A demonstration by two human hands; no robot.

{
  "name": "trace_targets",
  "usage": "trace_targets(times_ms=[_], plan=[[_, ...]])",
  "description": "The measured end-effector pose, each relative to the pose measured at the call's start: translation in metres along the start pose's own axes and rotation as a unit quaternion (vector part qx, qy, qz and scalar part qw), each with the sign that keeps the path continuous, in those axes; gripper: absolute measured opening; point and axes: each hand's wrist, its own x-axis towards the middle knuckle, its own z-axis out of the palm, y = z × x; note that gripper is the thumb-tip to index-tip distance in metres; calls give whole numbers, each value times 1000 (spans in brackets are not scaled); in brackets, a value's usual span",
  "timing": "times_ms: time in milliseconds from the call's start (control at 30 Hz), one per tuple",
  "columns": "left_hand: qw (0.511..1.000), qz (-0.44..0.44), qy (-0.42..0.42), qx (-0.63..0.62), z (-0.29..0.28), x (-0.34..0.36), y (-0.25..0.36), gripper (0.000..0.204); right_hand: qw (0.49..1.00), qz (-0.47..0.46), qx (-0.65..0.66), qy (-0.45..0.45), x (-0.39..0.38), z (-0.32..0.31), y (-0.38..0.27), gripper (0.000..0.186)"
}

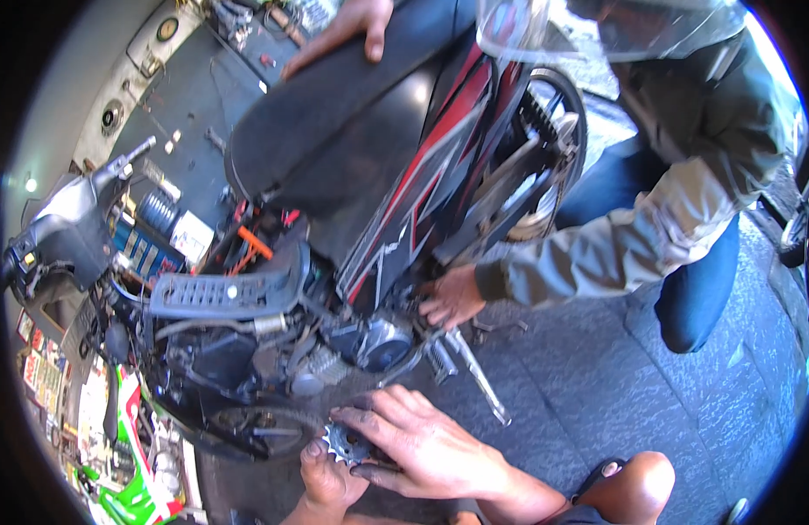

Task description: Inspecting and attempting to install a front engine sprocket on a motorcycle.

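A small toothed sprocket (346,444), dark in the middle with brighter teeth, is between my hands low in the view. My left hand (328,479) grips its near edge with the thumb raised; the other left fingers are mostly hidden. From the right, my right hand (422,437) closes over the sprocket, its smudged fingers bent around the far side and thumb beneath. Just beyond stands a motorcycle (387,346) with its engine side exposed. A co-worker's hand (452,297) in a grey-green sleeve reaches to the frame behind the engine.
The co-worker (684,201), in a clear-visored helmet, crouches at right. Another person's hand (352,26) rests on the black seat (334,122). A metal lever (479,376) juts toward me over dark floor tiles (597,385). Green-and-red bodywork (133,472) stands lower left.
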Motion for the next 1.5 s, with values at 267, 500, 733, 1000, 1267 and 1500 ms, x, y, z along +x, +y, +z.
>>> trace_targets(times_ms=[267,500,733,1000,1267,1500], plan=[[999,-14,42,-4,10,-9,12,71,998,-5,61,-22,1,-5,9,64],[994,-15,47,-100,10,9,8,79,987,124,95,36,-1,-9,50,56],[999,-47,21,-14,5,14,1,83,913,359,-192,-22,35,39,159,80],[999,-39,29,-10,0,16,1,82,890,427,-148,-68,43,43,216,76],[996,-35,69,-33,-9,21,-17,79,915,381,-130,10,37,61,246,87],[996,-60,-16,-58,-12,24,-21,65,925,342,-144,76,33,50,219,75]])
